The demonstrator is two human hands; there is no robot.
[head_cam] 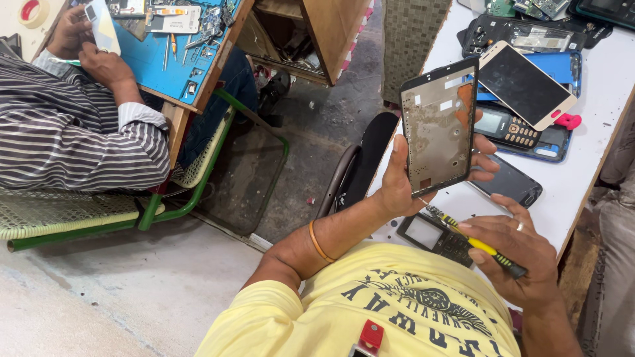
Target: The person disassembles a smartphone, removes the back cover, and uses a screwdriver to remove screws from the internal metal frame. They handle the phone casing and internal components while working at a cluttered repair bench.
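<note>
My left hand (410,178) holds up an opened phone frame (438,125), a dark-rimmed rectangle with a bare metal inner plate facing me. My right hand (522,254) grips a screwdriver (473,241) with a yellow and black handle; its thin tip points at the lower edge of the frame. Just below the frame, on the white table (595,112), lies a small dark keypad phone housing (433,237). An orange band circles my left wrist.
Several phones and parts lie on the table: a white-edged smartphone (526,82), a keypad phone (509,129), a black phone (509,182), a blue cover. At the left, another person in a striped shirt (73,132) works at a blue-topped bench (155,53) beside a green-framed chair (198,178).
</note>
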